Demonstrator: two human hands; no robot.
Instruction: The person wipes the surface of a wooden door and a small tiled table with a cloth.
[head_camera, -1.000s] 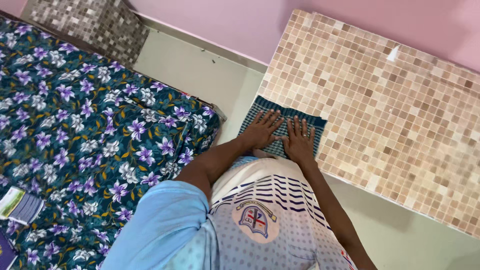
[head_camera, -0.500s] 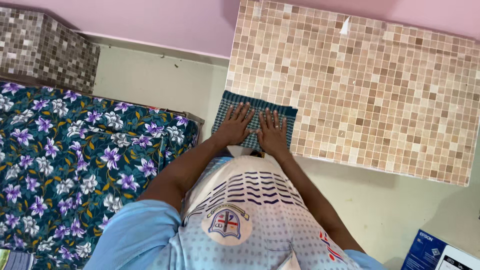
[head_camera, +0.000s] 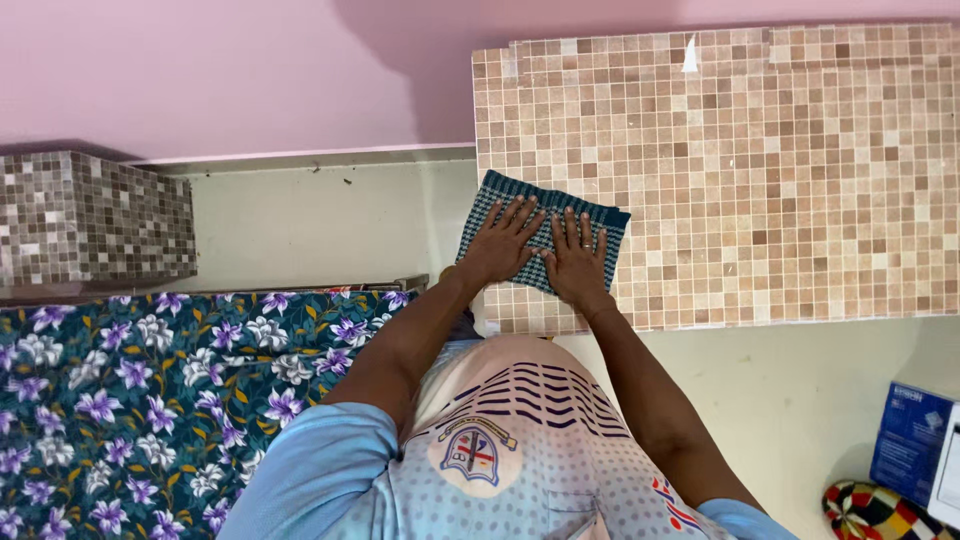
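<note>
**Both hands flat on a folded cloth**

Seen from above, at the centre of the frame: left hand (head_camera: 503, 243) and right hand (head_camera: 577, 259) side by side, palms down, fingers spread, pressing on a folded cloth (head_camera: 545, 238). Nothing pinched or gripped; fingers pointing toward the top of the frame, thumbs nearly touching in the middle.

Cloth dark green with a fine checked weave, lying slightly tilted near the lower left corner of the surface (head_camera: 780, 170), its left edge close to the surface's left rim. Surface covered in small beige and brown mosaic squares, filling the upper right of the frame, set against a pink wall (head_camera: 220, 70). A small white scrap (head_camera: 690, 57) near the top edge of the surface, well apart from the cloth.

At far left, a box-like block (head_camera: 90, 215) in grey-brown mosaic pattern. Below it, in the lower left, a bed (head_camera: 150, 400) under a dark sheet printed with purple and white flowers. Pale floor (head_camera: 320, 225) between block, bed and surface.

In the lower right corner, a blue box (head_camera: 912, 440) and, just beside it, a multicoloured patterned object (head_camera: 870, 512), partly cut off by the frame edge.

Bottom centre: pale blue and white patterned shirt (head_camera: 500, 450) with an emblem on the chest.
</note>
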